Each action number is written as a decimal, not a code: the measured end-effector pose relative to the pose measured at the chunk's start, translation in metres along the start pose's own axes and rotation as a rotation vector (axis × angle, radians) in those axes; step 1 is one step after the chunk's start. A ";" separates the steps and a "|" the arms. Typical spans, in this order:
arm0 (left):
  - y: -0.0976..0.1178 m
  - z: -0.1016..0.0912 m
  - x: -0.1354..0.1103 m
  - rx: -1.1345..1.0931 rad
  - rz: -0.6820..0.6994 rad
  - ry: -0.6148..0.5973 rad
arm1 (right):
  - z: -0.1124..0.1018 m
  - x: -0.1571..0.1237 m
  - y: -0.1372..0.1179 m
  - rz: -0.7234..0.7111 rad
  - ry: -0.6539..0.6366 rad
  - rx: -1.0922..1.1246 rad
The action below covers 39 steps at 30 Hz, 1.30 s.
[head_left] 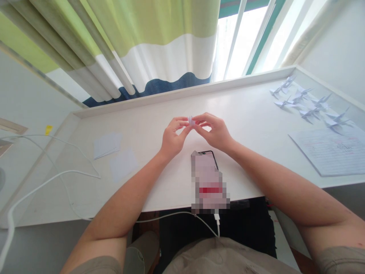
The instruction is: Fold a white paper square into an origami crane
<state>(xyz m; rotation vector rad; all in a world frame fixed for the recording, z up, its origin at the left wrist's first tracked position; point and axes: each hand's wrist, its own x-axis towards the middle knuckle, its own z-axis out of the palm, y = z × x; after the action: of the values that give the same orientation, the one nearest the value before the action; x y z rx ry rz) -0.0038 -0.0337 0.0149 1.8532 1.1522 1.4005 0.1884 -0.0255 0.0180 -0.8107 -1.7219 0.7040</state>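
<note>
Between my two hands, over the middle of the white desk, is a small piece of folded white paper [191, 121]. My left hand [176, 134] pinches its left side with thumb and fingers. From the right, my right hand [212, 129] grips the other side in the same way. Fingertips cover much of the paper, so its exact folded shape is hard to make out. Just below my hands lies a phone [208, 179], its screen blurred out, with a white cable plugged into its lower end.
Several folded paper cranes [312, 102] stand at the back right of the desk [151, 190]. A lined, written-on notebook [333, 150] lies in front of them. Square paper sheets [107, 145] lie to the left, near a looping white cable [61, 174]. A curtain [171, 49] hangs behind.
</note>
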 end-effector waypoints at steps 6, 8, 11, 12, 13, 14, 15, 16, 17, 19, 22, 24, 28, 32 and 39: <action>0.001 0.001 -0.002 -0.059 -0.065 -0.041 | -0.004 0.003 0.002 -0.033 -0.012 -0.061; 0.002 0.001 -0.002 -0.077 -0.093 -0.059 | -0.005 0.003 0.003 -0.044 -0.018 -0.085; 0.001 0.001 -0.001 -0.097 -0.120 -0.075 | -0.004 0.003 0.001 -0.048 0.005 -0.094; 0.001 0.001 0.000 -0.099 -0.127 -0.076 | -0.003 0.003 0.001 -0.036 0.019 -0.088; 0.001 0.001 0.000 -0.099 -0.132 -0.076 | -0.002 0.003 0.000 -0.019 0.033 -0.080; 0.001 0.001 0.000 -0.100 -0.133 -0.074 | -0.002 0.003 -0.001 -0.001 0.042 -0.071; 0.001 0.001 0.000 -0.101 -0.132 -0.072 | -0.002 0.003 -0.001 0.013 0.048 -0.060; 0.002 0.001 0.000 -0.104 -0.128 -0.071 | -0.002 0.003 -0.002 0.022 0.051 -0.048; 0.003 0.002 -0.001 -0.106 -0.122 -0.070 | -0.002 0.004 -0.002 0.027 0.051 -0.037; 0.005 0.002 -0.002 -0.102 -0.109 -0.070 | -0.002 0.004 -0.003 0.029 0.049 -0.015; 0.006 0.002 -0.002 -0.081 -0.103 -0.070 | -0.003 0.004 -0.004 0.025 0.043 0.003; 0.006 0.003 -0.002 -0.083 -0.107 -0.067 | -0.003 0.003 -0.004 0.023 0.039 0.003; 0.006 0.003 -0.001 -0.092 -0.135 -0.069 | 0.000 0.002 -0.002 0.043 0.032 -0.008; 0.009 0.002 -0.001 -0.053 -0.172 -0.073 | 0.005 0.000 0.000 0.073 0.044 0.042; 0.009 0.001 -0.002 -0.050 -0.168 -0.041 | 0.006 -0.002 0.004 0.187 0.030 0.081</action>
<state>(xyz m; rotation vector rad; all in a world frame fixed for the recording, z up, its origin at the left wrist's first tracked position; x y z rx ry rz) -0.0002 -0.0395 0.0207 1.7007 1.2114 1.2800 0.1838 -0.0252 0.0127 -0.9296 -1.5932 0.8777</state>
